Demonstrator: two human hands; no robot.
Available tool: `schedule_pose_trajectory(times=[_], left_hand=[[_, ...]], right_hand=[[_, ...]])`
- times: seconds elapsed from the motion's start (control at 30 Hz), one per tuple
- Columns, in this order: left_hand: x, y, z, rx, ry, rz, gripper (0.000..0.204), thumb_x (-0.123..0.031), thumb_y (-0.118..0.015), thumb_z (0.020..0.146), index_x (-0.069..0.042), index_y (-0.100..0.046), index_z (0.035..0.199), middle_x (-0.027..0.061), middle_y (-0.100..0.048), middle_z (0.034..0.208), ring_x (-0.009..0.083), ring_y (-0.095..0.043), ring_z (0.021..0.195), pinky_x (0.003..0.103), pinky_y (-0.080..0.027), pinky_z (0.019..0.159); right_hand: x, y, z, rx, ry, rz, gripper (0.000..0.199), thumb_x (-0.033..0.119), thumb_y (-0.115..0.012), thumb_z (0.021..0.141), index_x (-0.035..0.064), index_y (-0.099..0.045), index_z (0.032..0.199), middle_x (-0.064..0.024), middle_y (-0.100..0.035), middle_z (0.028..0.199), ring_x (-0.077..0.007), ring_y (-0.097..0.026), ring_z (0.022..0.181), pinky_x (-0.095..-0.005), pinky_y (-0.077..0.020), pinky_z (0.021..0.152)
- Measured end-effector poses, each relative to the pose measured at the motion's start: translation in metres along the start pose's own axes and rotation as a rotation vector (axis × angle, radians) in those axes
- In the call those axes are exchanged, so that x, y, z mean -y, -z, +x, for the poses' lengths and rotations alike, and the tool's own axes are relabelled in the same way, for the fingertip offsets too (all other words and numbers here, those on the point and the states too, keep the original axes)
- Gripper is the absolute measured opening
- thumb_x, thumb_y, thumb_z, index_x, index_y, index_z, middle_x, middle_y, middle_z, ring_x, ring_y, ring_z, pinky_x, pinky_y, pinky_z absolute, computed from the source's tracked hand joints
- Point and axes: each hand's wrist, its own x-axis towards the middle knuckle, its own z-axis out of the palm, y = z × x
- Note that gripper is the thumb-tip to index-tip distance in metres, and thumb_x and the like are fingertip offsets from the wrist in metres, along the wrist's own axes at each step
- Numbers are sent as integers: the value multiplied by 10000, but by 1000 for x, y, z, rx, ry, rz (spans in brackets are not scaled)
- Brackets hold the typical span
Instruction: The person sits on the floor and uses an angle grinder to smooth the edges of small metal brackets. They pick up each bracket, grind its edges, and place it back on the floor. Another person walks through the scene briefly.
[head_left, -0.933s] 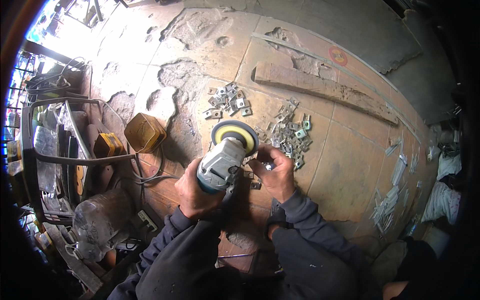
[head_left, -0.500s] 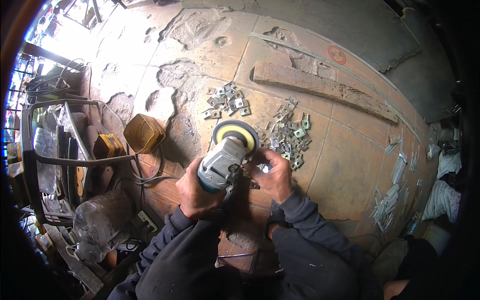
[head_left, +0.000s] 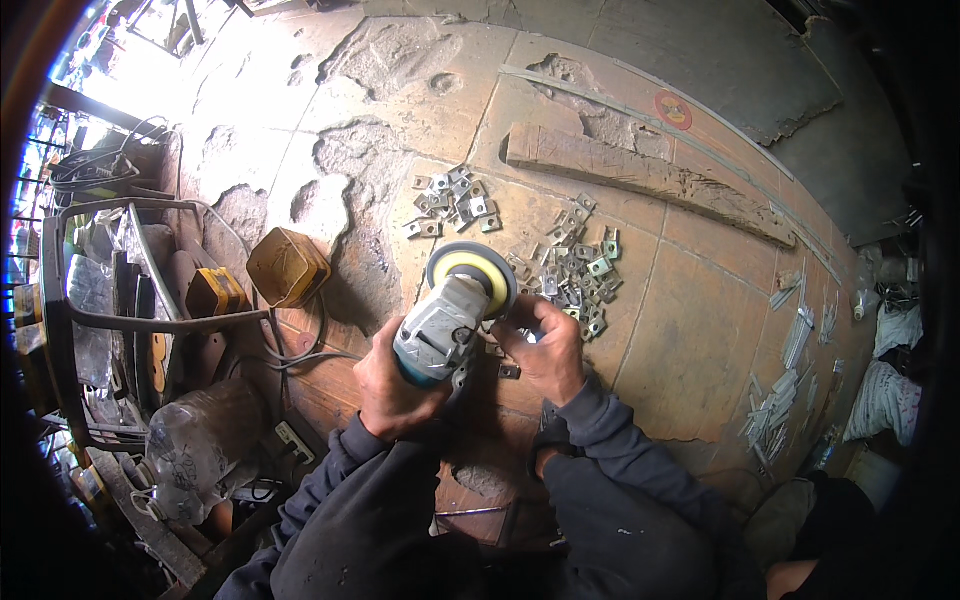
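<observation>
Far left: metal rack (head_left: 90,320) with clutter, a clear plastic bottle (head_left: 195,445) lying at its 5 o'clock. Amber square container (head_left: 287,266) sits on the floor at the rack's 3 o'clock, cable (head_left: 300,350) looping just below it.

Left hand (head_left: 395,385) is wrapped tight around the body of the angle grinder (head_left: 445,325); the yellow disc (head_left: 472,278) points to 12 o'clock, face up toward the camera. Small pile of metal brackets (head_left: 450,200) lies at 12 o'clock from the disc, apart from it.

Right hand (head_left: 548,345) is just at 3 o'clock of the grinder, fingers pinched closed on a small metal bracket (head_left: 526,335) beside the disc; only a shiny edge shows. Larger bracket pile (head_left: 580,265) at the hand's 12–1 o'clock, nearly touching the fingertips.

Wooden plank (head_left: 640,180) lies further up at 1 o'clock. Metal strips (head_left: 790,380) scattered far right.
</observation>
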Motion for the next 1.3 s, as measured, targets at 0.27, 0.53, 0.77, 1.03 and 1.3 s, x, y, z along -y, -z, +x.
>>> schedule_pose_trajectory(times=[0.27,0.53,0.77,1.03,1.3], left_hand=[[-2,2,0,-10,137,-131,829,-96,-884,678,0,-488,1401,213,-738,1146,319,-765,1060,400,-596,925],[-1,7,-3,-40,118,-132,824,-100,-881,680,-3,-497,1401,214,-739,1120,331,-768,1050,402,-598,917],[-7,7,-2,-35,86,69,806,-141,-896,719,-1,-489,1401,228,-745,1110,350,-773,1017,427,-608,873],[-9,4,7,-107,-113,182,765,-153,-905,650,-31,-582,1333,208,-727,1037,410,-748,894,461,-604,772],[-6,3,8,-113,-164,266,740,-163,-913,657,-30,-599,1313,195,-733,1050,387,-754,879,452,-607,765]], right_hand=[[-7,8,1,71,-85,366,322,90,-782,969,-30,-691,1253,-44,-754,1108,-86,-686,967,-262,-563,888],[-4,12,0,58,-50,463,334,84,-748,983,-17,-662,1290,-29,-725,1100,-81,-658,981,-260,-551,909],[-8,6,-1,7,41,339,383,32,-774,961,-45,-642,1312,-38,-726,1102,-81,-661,962,-242,-546,858],[-1,-1,-1,-15,-12,228,316,46,-781,962,-47,-685,1248,-27,-738,1007,-68,-663,910,-236,-561,814],[3,5,-2,-79,-21,268,308,51,-747,985,-55,-677,1267,-32,-735,1047,-68,-661,911,-242,-558,818]])
